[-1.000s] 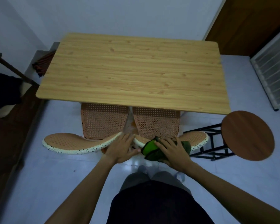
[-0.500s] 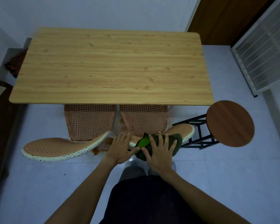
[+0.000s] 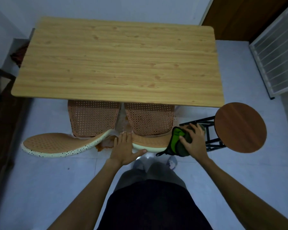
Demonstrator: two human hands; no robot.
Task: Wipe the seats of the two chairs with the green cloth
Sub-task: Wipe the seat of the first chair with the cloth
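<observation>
Two orange perforated chairs are pushed under a wooden table. The left chair's seat (image 3: 93, 119) and the right chair's seat (image 3: 150, 119) show below the table edge, with their curved speckled backrests in front. My left hand (image 3: 124, 149) grips the top of the right chair's backrest (image 3: 150, 141) near its left end. My right hand (image 3: 192, 141) presses the bunched green cloth (image 3: 177, 139) onto the right end of that backrest. The left chair's backrest (image 3: 56, 144) is untouched.
The wooden table (image 3: 120, 63) covers the far parts of both seats. A round brown stool (image 3: 239, 127) on a black frame stands just right of my right hand. A white grille (image 3: 276, 57) leans at the far right. My legs and feet stand right behind the chairs.
My right hand slid the green cloth rightward along the right chair's backrest, from near its middle to its right end. My left hand stayed gripping the backrest. The camera view shifted slightly.
</observation>
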